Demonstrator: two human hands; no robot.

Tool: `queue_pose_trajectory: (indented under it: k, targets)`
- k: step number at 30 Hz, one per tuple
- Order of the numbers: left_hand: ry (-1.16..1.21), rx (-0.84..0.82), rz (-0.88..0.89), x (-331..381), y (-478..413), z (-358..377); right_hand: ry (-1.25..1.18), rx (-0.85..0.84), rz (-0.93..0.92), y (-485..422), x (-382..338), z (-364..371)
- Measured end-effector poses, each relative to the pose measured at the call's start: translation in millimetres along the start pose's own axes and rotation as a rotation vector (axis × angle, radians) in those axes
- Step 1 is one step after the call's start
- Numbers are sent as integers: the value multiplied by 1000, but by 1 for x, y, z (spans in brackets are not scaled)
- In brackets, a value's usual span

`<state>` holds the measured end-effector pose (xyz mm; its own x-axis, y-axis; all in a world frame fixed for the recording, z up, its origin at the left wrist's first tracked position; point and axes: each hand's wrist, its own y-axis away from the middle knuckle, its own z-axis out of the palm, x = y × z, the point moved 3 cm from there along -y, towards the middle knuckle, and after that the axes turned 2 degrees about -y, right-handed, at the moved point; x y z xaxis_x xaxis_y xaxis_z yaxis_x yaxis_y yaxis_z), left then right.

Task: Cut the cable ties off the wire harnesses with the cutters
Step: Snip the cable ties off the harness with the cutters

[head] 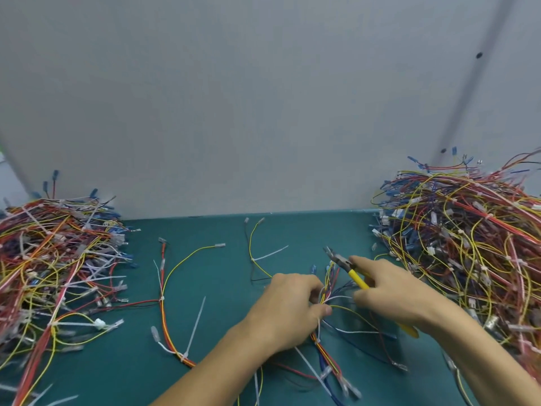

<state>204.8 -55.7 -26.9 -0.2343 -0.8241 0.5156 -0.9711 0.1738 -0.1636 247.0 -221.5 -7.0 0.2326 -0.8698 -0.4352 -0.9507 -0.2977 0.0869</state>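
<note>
Pinching a loose bundle of red, yellow and blue wires at the middle of the teal counter, the left hand lies palm down, its grip clamped on the bundle. Just beside it, the right hand has its grip closed round yellow-handled steel cutters, nose pointing away. A tangled left harness pile and right harness pile flank them.

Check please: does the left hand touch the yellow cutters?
Apart. Head view shows a gap with wires between left hand and cutters, which the right hand holds.
</note>
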Motion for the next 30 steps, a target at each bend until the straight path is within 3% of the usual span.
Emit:
queue_pose_trajectory:
  k: [6,15,19,22,30]
  targets:
    - [135,67,-114,-13,-5,18,118,64,-42,9,13,-1]
    - [302,113,-133,-27,-1,20,177,61,-224,12,16,8]
    - [353,157,-118,-29,1,20,97,216,-186,13,6,12]
    - [429,169,-131,-30,1,20,0,224,-137,15,-1,19]
    - [507,218,-161,-34,2,17,474,149,-195,25,-5,13]
